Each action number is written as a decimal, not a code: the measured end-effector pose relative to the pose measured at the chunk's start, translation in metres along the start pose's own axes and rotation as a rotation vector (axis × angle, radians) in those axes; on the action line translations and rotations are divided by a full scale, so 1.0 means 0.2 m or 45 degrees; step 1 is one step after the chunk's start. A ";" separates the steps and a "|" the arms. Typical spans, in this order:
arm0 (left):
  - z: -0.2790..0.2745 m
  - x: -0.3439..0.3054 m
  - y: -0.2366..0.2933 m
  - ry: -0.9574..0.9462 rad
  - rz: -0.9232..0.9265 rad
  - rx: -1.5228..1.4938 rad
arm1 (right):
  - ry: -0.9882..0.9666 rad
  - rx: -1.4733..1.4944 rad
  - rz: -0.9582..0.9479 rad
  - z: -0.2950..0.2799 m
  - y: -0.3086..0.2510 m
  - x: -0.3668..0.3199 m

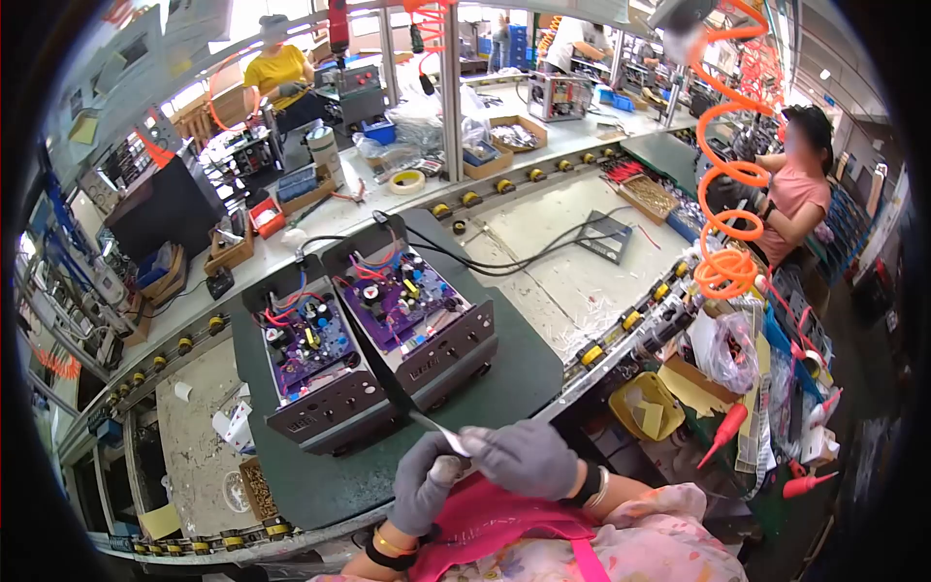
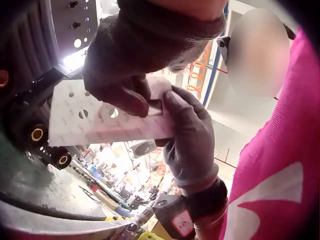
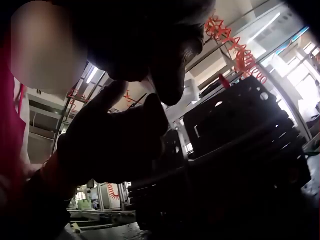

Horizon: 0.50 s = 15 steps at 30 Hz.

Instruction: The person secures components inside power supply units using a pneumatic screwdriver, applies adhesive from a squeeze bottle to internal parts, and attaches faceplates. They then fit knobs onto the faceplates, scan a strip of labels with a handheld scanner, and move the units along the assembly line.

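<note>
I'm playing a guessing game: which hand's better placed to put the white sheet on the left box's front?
Probably the left hand: it's closer to the left box's front panel, and its fingers touch the white sheet. The right hand, pinching the sheet's end, is farther away.

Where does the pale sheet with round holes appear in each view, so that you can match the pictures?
Head: just below centre, nearly edge-on, the sheet between left hand and right hand.
Left wrist: left of centre, broad side showing.
Right wrist: too dark to make out.
Shared landmark: orange coiled hoses, far right in head, upper centre-right in left wrist, upper right in right wrist.
</note>
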<state>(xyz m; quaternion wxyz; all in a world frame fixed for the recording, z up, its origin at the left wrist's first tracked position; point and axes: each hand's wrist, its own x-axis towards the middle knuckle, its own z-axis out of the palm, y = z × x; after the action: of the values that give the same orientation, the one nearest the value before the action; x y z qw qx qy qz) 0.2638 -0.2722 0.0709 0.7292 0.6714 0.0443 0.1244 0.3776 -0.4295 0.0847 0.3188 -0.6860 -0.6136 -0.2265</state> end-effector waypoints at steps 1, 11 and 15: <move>0.02 0.00 0.01 0.125 -0.060 -0.054 | -0.007 0.004 -0.021 0.02 -0.03 0.04; 0.03 -0.01 -0.13 0.291 -0.061 -0.672 | 0.022 0.193 0.178 0.13 -0.08 0.08; 0.03 0.01 -0.13 0.260 -0.065 -0.722 | -0.004 0.159 0.214 0.13 -0.10 0.08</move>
<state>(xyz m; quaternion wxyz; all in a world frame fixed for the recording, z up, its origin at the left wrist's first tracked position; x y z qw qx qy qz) 0.2707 -0.2801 0.0460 0.8823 0.4238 0.0977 0.1803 0.3590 -0.3989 0.0810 0.3778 -0.7142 -0.5673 -0.1590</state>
